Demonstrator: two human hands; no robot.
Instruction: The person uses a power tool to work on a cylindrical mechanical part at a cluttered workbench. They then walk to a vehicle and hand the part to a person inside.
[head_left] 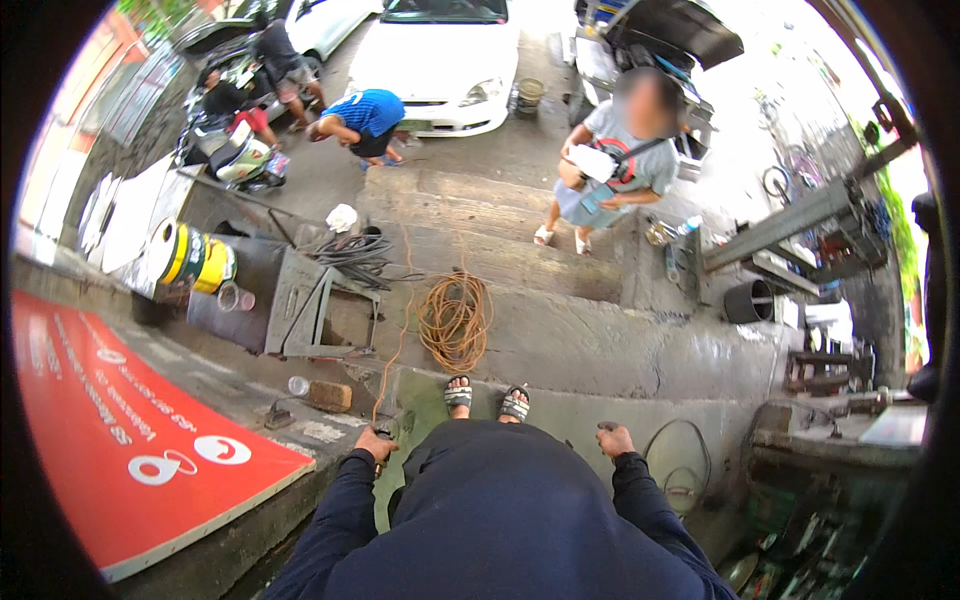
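My left hand (376, 446) is closed around a dark grey tool (386, 428) whose kind I cannot make out. An orange cord (392, 362) reaches down to that hand from a loose coil of orange cord (454, 320) on the concrete ahead of my feet. On the other side of my body, my right hand (616, 441) is held low with its fingers curled in. Something small and brownish may show at its fingertips, too small to name. My sandalled feet (486, 400) stand between the two hands, just short of the coil.
Concrete steps (490, 240) lie ahead, with a person in grey (625, 150) on them. Someone in blue (365, 118) bends by a white car (432, 70). Left are a metal frame (325, 305), black cables (355, 258) and a red banner (130, 440); right, a cluttered bench (830, 440).
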